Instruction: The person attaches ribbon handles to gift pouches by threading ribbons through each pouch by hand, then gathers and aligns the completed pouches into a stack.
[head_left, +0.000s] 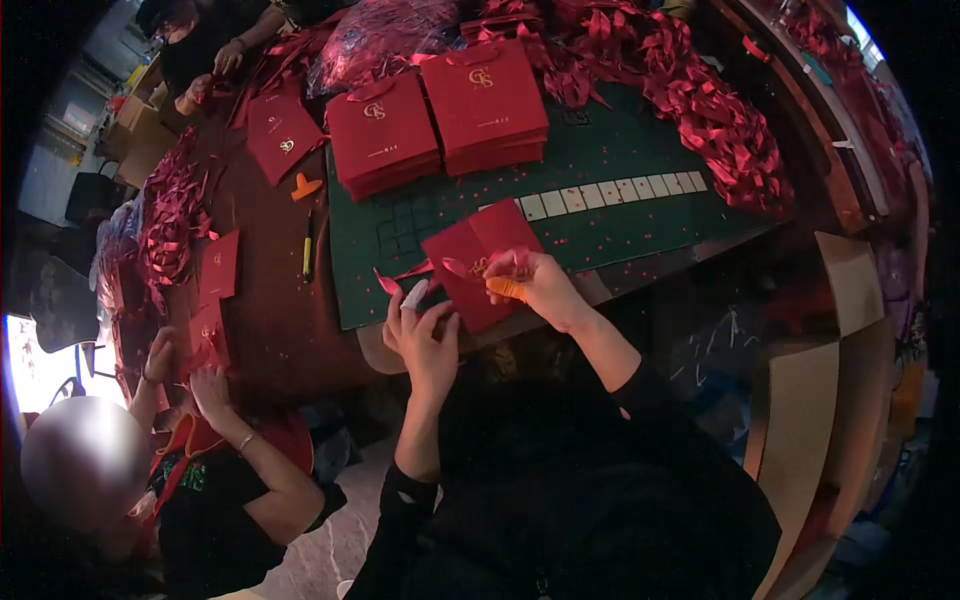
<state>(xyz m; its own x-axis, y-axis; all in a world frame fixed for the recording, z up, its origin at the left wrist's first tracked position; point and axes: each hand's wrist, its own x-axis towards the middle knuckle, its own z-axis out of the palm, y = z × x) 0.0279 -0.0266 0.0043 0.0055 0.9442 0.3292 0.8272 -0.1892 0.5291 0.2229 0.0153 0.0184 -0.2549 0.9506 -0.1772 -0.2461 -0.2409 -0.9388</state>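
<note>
A red paper gift bag (pixel 466 296) with a gold logo lies flat and tilted on the green cutting mat, at its front edge. My right hand (pixel 548 292) is over the bag's right side, an orange cover on one finger. Its fingertips are closed on a pink-red ribbon (pixel 516 258). My left hand (pixel 426 345) is beside the bag's lower left edge, fingers bent and apart, one wrapped in white. A loose ribbon end (pixel 388 285) is by its fingertips; whether they touch it is hard to tell.
Two stacks of red bags (pixel 384 135) stand behind on the green mat (pixel 620 235). Piles of red ribbon (pixel 715 135) lie at the right. A yellow-black cutter (pixel 307 252) and an orange object (pixel 305 187) lie left. Co-workers handle red items at the left and far left.
</note>
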